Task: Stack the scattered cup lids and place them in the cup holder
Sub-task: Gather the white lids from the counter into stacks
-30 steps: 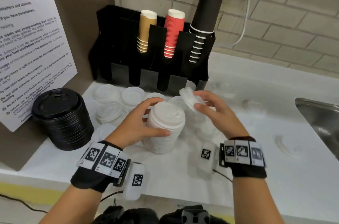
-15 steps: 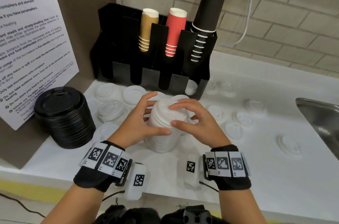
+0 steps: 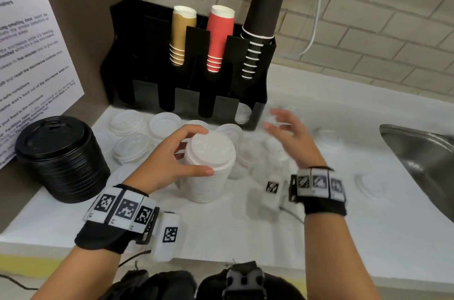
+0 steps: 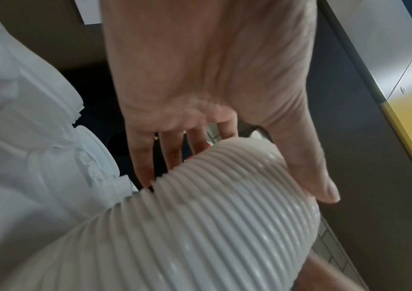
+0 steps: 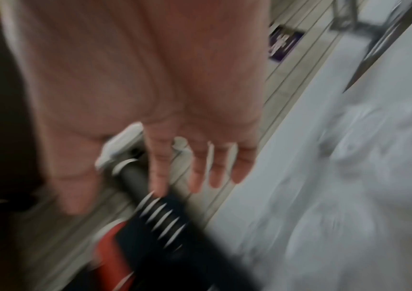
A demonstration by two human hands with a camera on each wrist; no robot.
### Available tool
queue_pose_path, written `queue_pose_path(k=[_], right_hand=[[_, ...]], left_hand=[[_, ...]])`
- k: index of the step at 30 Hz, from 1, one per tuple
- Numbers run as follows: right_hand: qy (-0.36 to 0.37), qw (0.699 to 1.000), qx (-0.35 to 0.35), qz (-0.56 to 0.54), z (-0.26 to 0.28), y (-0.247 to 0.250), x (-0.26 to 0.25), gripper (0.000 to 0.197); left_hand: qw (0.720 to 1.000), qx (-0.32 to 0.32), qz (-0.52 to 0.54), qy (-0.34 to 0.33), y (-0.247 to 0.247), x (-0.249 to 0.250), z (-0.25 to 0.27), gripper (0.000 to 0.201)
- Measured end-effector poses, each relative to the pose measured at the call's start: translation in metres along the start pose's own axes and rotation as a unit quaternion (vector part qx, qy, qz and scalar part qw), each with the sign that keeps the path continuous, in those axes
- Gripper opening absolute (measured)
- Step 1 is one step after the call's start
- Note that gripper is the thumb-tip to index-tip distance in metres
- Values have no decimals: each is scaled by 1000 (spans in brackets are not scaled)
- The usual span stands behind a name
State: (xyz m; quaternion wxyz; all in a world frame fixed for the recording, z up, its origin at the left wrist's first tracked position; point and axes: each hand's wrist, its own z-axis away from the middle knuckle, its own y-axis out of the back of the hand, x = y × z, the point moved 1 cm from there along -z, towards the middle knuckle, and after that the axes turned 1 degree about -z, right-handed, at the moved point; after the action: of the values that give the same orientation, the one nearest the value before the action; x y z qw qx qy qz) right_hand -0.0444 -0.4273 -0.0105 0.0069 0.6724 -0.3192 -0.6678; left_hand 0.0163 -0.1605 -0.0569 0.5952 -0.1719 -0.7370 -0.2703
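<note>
Left hand [image 3: 169,162] curled round the top of the white lid stack [image 3: 208,164], thumb on the near side, fingers behind; stack stands upright on the counter [image 3: 245,238] in front of the black cup holder [image 3: 191,100]. Right hand [image 3: 292,137] empty, fingers spread and relaxed, in the air right of the stack, blurred. Loose lids [image 3: 127,122] lie scattered on the counter around the stack.
</note>
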Motion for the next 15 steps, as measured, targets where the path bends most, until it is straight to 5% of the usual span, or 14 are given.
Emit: queue_pose_path(k=[5, 9, 15], right_hand=[[-239, 948, 50, 204, -66, 69, 59, 66], [-290, 915, 28, 279, -86, 83, 86, 79], [-286, 906, 5, 312, -102, 85, 99, 91]], left_hand=[[1000, -6, -5, -1, 1, 2, 0, 66], [1000, -8, -9, 4, 1, 3, 0, 67], [1000, -7, -14, 3, 1, 5, 0, 65]])
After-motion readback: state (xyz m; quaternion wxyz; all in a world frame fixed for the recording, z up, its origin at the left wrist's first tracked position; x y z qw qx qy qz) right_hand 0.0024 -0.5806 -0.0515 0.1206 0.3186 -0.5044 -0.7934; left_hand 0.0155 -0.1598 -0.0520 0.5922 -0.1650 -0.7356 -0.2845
